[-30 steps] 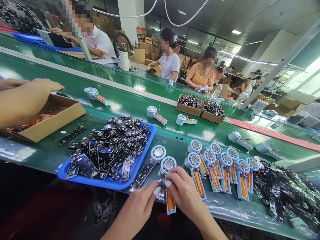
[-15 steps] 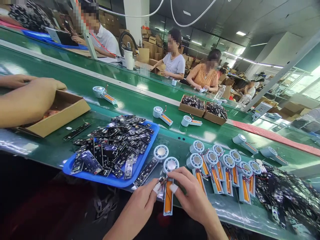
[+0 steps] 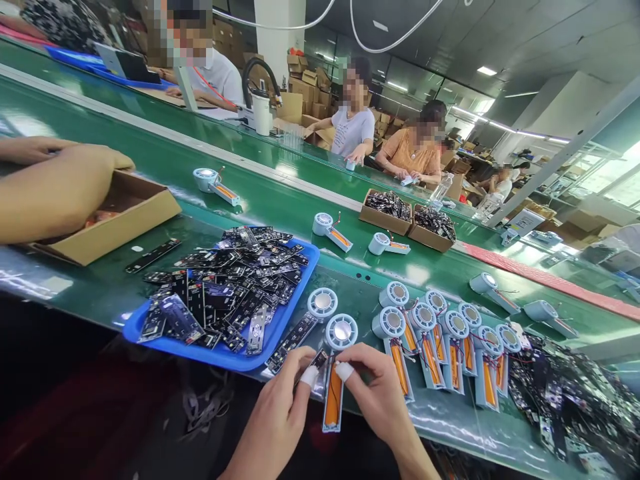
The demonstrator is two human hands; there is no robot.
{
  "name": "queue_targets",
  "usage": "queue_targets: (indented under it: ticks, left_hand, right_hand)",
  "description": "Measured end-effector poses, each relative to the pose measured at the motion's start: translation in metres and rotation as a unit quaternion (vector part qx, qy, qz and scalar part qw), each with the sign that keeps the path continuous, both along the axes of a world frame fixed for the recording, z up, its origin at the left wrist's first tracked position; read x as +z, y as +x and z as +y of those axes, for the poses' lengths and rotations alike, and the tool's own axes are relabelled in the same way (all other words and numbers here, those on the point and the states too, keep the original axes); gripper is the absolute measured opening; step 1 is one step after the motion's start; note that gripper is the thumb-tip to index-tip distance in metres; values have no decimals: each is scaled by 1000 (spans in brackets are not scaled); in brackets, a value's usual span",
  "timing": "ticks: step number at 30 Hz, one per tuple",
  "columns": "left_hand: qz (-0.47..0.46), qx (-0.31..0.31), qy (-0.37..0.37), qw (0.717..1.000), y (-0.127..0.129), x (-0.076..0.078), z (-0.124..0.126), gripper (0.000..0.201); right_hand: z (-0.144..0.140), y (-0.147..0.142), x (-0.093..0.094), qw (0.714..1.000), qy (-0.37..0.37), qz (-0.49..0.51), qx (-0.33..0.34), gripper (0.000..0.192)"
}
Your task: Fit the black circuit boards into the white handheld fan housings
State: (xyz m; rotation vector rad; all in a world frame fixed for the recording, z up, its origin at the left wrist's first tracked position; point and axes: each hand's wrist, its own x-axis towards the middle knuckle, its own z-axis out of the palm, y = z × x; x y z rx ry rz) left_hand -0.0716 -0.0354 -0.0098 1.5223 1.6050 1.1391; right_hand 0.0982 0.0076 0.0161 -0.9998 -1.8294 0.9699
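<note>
My left hand (image 3: pixel 287 400), its thumb tip wrapped in white, is closed on a small dark circuit board (image 3: pixel 319 361). Just right of that board lies a light-blue handheld fan body (image 3: pixel 342 331) with a round silver centre and an orange battery (image 3: pixel 332 400) along its handle. My right hand (image 3: pixel 375 383), also with a white-wrapped thumb, pinches at the top of this handle, beside the thin wires; what sits between its fingertips is too small to make out. Behind, a second fan body (image 3: pixel 322 303) has a long circuit board (image 3: pixel 293 341) beside it.
A blue tray (image 3: pixel 305 293) heaped with circuit boards stands left. Several fan bodies (image 3: pixel 424 317) and a board pile (image 3: pixel 565 393) lie right. Another person's arm (image 3: pixel 55 200) reaches into a cardboard box (image 3: pixel 130 223). More fan bodies (image 3: pixel 333 233) sit on the green belt (image 3: pixel 280 213).
My hands have drawn slightly apart at the fan handle, and the board in my left hand shows more clearly. Across the belt, a co-worker's hand has reached a small light-blue part.
</note>
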Motion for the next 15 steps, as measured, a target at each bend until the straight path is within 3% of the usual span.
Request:
queue_targets:
  ticks: [3, 10, 15]
  left_hand:
    - [-44, 15, 15, 999, 5, -1, -2, 22]
    - [-115, 51, -36, 991, 8, -7, -5, 28]
    - [-108, 55, -19, 992, 9, -7, -4, 31]
  right_hand:
    - [-1, -4, -1, 999, 17, -16, -31, 15]
    - [-3, -8, -9, 973, 167, -135, -78, 21]
    - [-5, -9, -9, 969, 170, -161, -81, 19]
